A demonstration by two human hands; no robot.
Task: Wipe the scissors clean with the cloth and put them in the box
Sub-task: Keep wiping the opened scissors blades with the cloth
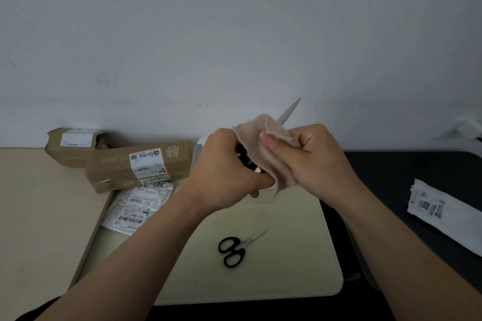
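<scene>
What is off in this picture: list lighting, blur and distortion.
Head view: dim, flat light with dark corners; barely any shadow under the small scissors on the tray; wide-angle stretch toward the lower corners; cloth and raised scissors look slightly soft; no glare.

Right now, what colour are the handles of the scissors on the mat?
Black handles; head view.

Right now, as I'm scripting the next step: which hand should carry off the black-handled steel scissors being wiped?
Left. The left hand grips the black-handled steel scissors by their handles; the right hand only pinches the beige cloth round the blade.
</scene>
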